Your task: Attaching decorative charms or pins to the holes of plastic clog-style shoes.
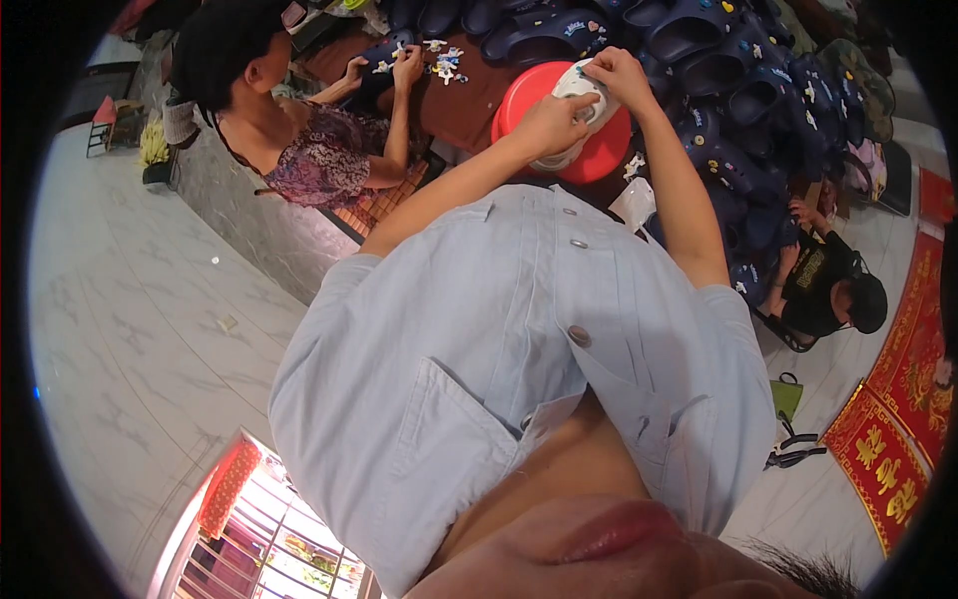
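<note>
Over a round red stool top point(521, 98), a white clog point(573, 88) is held at a slant. My left hand point(552, 124) is closed around its side, fingers wrapped over the opening. At its far end, the fingers of my right hand point(620, 76) are pinched together against the upper. Whatever small thing they hold there, if anything, is hidden. A large heap of navy clogs point(689, 35) lies beyond and to the right of the stool, many with small colourful charms on them. Small white charms point(446, 66) lie in a loose group on the brown surface to the left.
At left a co-worker point(324, 140) in a patterned top handles a navy clog point(383, 58). Another person point(836, 285) in black sits right of the heap, a hand at it. A white bag point(635, 206) lies near my right forearm. Red banners point(883, 464) line the right edge.
</note>
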### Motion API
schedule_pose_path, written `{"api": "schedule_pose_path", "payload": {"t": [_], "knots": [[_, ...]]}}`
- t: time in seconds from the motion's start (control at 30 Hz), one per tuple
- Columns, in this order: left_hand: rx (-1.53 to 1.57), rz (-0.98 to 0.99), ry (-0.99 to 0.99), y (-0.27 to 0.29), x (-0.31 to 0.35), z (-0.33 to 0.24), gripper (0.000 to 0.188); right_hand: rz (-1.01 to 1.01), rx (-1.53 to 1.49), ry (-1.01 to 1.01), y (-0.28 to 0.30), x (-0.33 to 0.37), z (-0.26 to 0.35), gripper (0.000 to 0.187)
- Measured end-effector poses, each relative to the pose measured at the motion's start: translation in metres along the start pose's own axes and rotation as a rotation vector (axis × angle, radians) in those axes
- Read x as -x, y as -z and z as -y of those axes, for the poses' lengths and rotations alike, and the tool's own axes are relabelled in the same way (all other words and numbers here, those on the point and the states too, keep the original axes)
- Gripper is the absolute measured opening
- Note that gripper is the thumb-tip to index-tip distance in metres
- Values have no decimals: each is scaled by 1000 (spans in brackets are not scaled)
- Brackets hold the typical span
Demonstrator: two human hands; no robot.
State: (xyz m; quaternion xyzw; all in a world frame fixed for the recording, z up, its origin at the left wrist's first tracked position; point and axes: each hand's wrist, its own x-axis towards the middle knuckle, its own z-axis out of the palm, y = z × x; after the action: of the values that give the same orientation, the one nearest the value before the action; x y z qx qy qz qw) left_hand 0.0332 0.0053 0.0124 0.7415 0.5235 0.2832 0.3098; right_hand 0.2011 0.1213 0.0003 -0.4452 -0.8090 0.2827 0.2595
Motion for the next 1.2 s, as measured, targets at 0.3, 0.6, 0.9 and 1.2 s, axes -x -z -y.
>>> {"api": "schedule_pose_path", "payload": {"t": [0.3, 0.6, 0.9, 1.2], "knots": [[24, 4, 25, -3, -1, 3, 51, -50, 35, 36, -12, 11, 2, 21], [29, 33, 33, 0, 1, -2, 50, 61, 318, 306, 4, 9, 9, 16], [33, 30, 40, 1, 0, -4, 50, 379, 184, 26, 12, -26, 0, 23], [14, 31, 36, 3, -2, -3, 51, 623, -35, 3, 7, -58, -15, 25]]}}
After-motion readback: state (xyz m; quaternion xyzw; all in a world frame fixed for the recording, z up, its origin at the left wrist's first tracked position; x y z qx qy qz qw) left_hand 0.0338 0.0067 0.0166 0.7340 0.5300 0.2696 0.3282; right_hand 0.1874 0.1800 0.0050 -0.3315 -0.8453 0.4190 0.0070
